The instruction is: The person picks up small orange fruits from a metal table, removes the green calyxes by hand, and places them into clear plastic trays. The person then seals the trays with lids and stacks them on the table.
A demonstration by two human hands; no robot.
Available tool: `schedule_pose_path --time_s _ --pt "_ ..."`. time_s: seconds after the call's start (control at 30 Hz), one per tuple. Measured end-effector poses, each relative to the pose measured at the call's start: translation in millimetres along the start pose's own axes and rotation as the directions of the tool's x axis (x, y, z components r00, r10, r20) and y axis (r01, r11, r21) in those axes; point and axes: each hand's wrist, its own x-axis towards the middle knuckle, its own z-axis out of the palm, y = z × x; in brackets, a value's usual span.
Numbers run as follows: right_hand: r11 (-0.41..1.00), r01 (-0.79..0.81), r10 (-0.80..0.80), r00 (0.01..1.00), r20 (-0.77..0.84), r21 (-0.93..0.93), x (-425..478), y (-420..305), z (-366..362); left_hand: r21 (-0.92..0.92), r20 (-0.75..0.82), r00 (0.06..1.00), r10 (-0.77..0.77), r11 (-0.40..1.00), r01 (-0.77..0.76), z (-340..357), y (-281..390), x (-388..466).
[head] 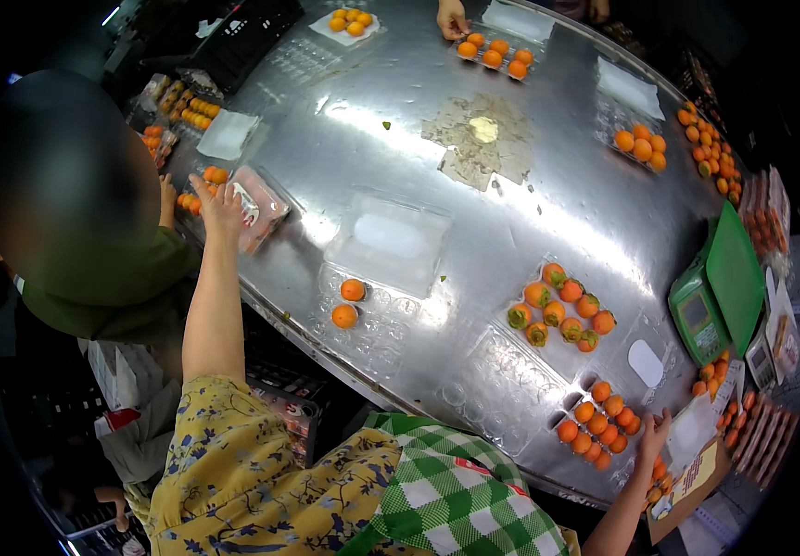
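My left hand [223,208] reaches far out at the left, fingers spread, between orange persimmons [214,175] and a lidded clear plastic pack [261,201] that bears a label. Whether its fingertips touch the pack cannot be told. At the lower right my right hand [654,429] is raised with fingers apart, just right of a clear tray of small persimmons [597,425]. Above that tray lie several persimmons with green calyxes [560,306]. Nearer the middle, an open clear clamshell [389,240] has two persimmons [348,303] in its moulded tray.
A co-worker in a dark green top [115,285] stands close at left. Another person's hand [453,19] touches a far tray [492,57]. A green scale [702,313] stands at right on the metal table [344,139]. An empty moulded tray [504,389] lies near the front edge.
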Motion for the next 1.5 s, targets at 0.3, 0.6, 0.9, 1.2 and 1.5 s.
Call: schedule_pose_path --time_s 0.3,0.6,0.9,1.2,1.5 --pt "0.993 0.101 -0.098 0.994 -0.042 0.061 15 -22 -7 0.231 0.015 0.924 0.381 0.898 -0.374 43 13 -21" --pt "0.945 0.298 -0.300 0.954 -0.012 0.135 -2 -94 6 0.675 0.617 0.284 0.734 -0.308 -0.671 80 132 -59" --pt "0.953 0.294 -0.292 0.956 0.034 -0.076 -35 -162 27 0.433 0.631 0.772 -0.074 -0.792 -0.430 140 74 -49" --pt "0.960 0.236 -0.240 0.971 0.008 0.152 -69 -180 33 0.313 0.434 0.787 0.437 0.746 -0.587 155 47 -92" --pt "0.759 0.031 -0.428 0.777 0.462 0.650 -178 -271 94 -0.116 0.977 -0.013 0.214 0.477 -0.871 180 -109 -405"
